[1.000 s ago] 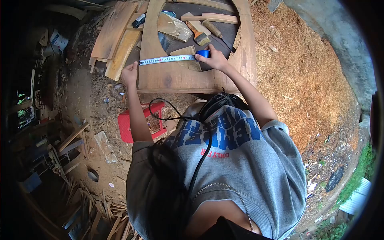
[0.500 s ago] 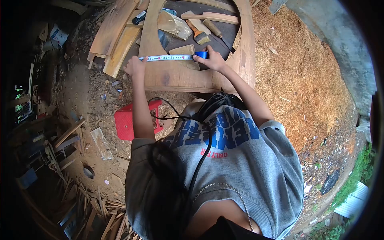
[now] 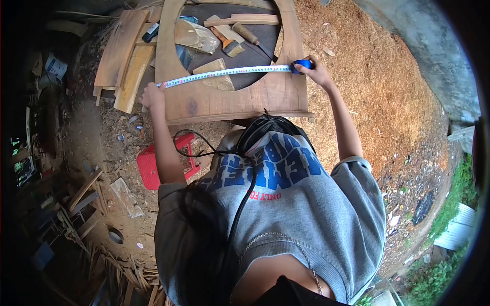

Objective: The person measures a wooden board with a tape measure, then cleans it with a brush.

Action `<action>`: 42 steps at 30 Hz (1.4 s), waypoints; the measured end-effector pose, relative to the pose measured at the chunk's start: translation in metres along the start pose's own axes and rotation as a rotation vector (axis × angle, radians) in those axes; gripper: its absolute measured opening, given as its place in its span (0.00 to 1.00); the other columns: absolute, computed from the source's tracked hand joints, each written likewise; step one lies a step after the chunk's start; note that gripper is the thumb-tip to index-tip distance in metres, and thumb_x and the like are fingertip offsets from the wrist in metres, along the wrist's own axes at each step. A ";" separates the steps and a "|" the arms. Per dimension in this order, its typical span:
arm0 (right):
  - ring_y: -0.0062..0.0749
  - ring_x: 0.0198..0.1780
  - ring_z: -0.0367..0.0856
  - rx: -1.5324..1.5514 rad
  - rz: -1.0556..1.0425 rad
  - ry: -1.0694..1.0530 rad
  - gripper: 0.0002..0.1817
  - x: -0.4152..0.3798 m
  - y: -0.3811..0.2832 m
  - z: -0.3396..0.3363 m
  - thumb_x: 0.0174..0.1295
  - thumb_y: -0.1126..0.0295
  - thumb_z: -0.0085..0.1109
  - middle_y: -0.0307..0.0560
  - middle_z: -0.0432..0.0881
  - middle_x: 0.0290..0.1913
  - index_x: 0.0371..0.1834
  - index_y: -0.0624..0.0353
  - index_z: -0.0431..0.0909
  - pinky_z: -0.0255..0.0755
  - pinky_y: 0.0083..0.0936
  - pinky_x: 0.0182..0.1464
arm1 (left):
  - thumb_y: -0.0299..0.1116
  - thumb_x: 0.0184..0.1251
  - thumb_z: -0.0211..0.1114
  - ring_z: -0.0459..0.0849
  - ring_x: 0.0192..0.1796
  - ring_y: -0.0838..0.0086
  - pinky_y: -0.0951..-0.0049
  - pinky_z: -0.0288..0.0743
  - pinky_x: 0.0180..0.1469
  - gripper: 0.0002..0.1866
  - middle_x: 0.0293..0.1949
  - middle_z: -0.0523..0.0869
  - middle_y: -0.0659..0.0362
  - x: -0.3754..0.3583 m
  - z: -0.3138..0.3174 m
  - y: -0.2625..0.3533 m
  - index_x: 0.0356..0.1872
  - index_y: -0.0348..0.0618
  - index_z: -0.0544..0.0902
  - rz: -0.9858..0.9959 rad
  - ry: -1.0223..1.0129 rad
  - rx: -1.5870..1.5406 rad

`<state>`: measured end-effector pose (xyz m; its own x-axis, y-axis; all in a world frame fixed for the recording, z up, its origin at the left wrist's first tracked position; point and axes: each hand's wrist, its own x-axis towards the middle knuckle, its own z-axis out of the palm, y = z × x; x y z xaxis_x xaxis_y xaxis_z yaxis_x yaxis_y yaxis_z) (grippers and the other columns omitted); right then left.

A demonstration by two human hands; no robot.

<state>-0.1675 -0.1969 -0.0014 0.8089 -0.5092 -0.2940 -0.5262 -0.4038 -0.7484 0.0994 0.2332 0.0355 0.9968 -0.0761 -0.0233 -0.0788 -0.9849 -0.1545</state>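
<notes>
Both ends of the measuring tape are being held. In the left hand (image 3: 154,97), the free end of the tape blade (image 3: 228,75) is pinched at the left edge of the wooden frame (image 3: 240,103); whether the tip is actually hooked over the wood can't be told, since it's hidden by the fingers. The blue tape case (image 3: 303,65) is gripped in the right hand (image 3: 319,75), out at the frame's right edge.

So yeah, looks like a width is being taken. The blade is stretched right across the lower part of the big oval cutout, a bit bowed rather than dead straight. Judging by that, the next move calls for the left end to be kept put, the blade pulled flatter and the number read off at the right edge.

Beyond the blade, a paintbrush (image 3: 229,43) and a wooden-handled tool (image 3: 247,34) are framed by the cutout. Loose boards (image 3: 121,48) are stacked to the left, a red stool (image 3: 149,168) is parked below the left forearm, and the ground on the right is covered in sawdust (image 3: 352,66).
</notes>
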 end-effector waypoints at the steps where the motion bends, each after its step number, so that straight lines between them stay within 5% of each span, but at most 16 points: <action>1: 0.33 0.39 0.80 -0.002 0.007 0.005 0.34 -0.001 0.009 -0.006 0.42 0.40 0.66 0.50 0.81 0.36 0.42 0.59 0.74 0.72 0.27 0.46 | 0.59 0.53 0.61 0.83 0.43 0.57 0.58 0.69 0.48 0.25 0.37 0.84 0.51 -0.001 0.000 0.000 0.35 0.46 0.81 0.007 -0.003 -0.003; 18: 0.33 0.42 0.79 0.044 0.091 0.031 0.31 -0.002 0.061 -0.024 0.43 0.45 0.68 0.49 0.81 0.38 0.42 0.58 0.74 0.71 0.27 0.47 | 0.61 0.54 0.58 0.82 0.43 0.52 0.54 0.72 0.44 0.29 0.38 0.83 0.47 0.006 0.014 -0.008 0.36 0.40 0.81 0.040 0.014 -0.038; 26: 0.46 0.48 0.78 -0.171 0.054 -0.021 0.37 -0.004 0.050 -0.015 0.48 0.43 0.62 0.58 0.78 0.46 0.53 0.58 0.66 0.71 0.34 0.51 | 0.58 0.55 0.59 0.83 0.42 0.55 0.56 0.70 0.47 0.25 0.36 0.84 0.50 0.000 0.007 -0.002 0.35 0.43 0.81 0.026 0.032 -0.037; 32: 0.49 0.48 0.78 -0.347 0.072 0.070 0.30 -0.009 0.032 -0.008 0.50 0.47 0.61 0.58 0.78 0.44 0.50 0.53 0.66 0.71 0.40 0.50 | 0.57 0.55 0.60 0.83 0.42 0.55 0.57 0.71 0.46 0.25 0.36 0.84 0.51 0.002 0.016 -0.004 0.35 0.43 0.81 0.026 0.067 -0.033; 42: 0.55 0.51 0.75 -0.408 0.224 0.196 0.36 -0.026 0.001 0.004 0.45 0.47 0.64 0.65 0.73 0.48 0.52 0.56 0.64 0.71 0.43 0.51 | 0.58 0.53 0.61 0.82 0.40 0.49 0.52 0.73 0.41 0.28 0.35 0.83 0.46 0.006 0.026 -0.009 0.35 0.39 0.81 0.063 0.077 -0.157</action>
<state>-0.1882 -0.1805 0.0030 0.6204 -0.7348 -0.2743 -0.7726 -0.5123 -0.3750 0.1057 0.2460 0.0116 0.9883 -0.1446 0.0485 -0.1448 -0.9895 0.0016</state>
